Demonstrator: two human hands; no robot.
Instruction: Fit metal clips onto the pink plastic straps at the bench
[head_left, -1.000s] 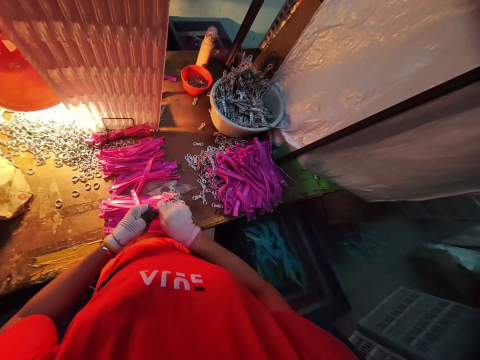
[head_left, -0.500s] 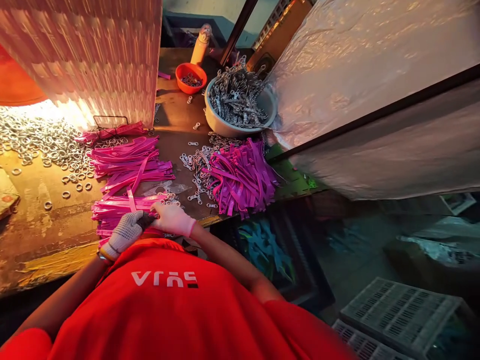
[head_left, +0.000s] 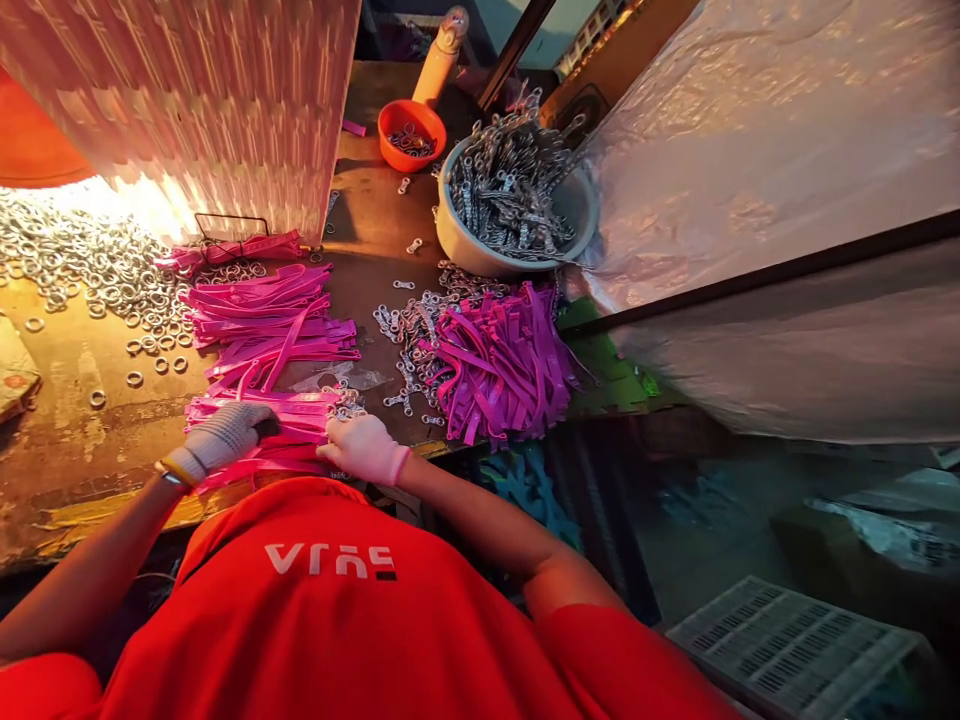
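Note:
My left hand (head_left: pixel 221 436), in a white knit glove, rests on the near stack of pink straps (head_left: pixel 289 412) at the table's front edge. A little to the right, my right hand (head_left: pixel 365 448) in a pale glove touches the same stack's right end, beside a few small metal clasps (head_left: pixel 346 405). Whether either hand pinches a strap is hidden by the fingers. Further back lie another pile of pink straps (head_left: pixel 270 320) and a loose heap of purple straps (head_left: pixel 504 360).
A white bowl (head_left: pixel 480 252) heaped with metal clasps stands at the back right, an orange bowl (head_left: pixel 411 125) behind it. Silver rings (head_left: pixel 97 265) are scattered on the left. A woven panel (head_left: pixel 195 100) rises at the back. A plastic sheet (head_left: pixel 750 170) covers the right side.
My hands were together on the near strap stack; now they have drawn apart, the left hand sliding left and the right staying near the stack's right end. The view shifted slightly.

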